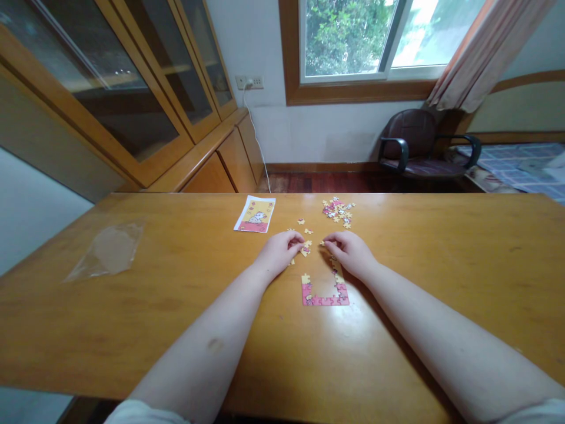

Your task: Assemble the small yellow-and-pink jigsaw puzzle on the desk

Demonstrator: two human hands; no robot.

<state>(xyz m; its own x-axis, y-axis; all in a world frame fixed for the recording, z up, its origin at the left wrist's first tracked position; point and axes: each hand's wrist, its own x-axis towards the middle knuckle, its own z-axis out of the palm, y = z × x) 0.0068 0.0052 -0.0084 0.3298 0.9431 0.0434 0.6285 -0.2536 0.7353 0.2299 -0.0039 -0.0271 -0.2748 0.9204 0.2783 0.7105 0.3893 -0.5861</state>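
Note:
My left hand is closed, its fingertips at a small cluster of yellow jigsaw pieces on the table. Between the thumb and fingers of my right hand is a small yellow jigsaw piece. Just below both hands lies a partly joined puzzle border, pink along its bottom and yellow higher up its sides. My right hand covers part of its right side. A few loose yellow pieces lie between and beyond my hands.
A picture card with a white duck-like figure lies beyond my left hand. Farther right is a pile of mixed puzzle pieces. A clear plastic bag rests on the left of the wooden table. An office chair stands past the far edge.

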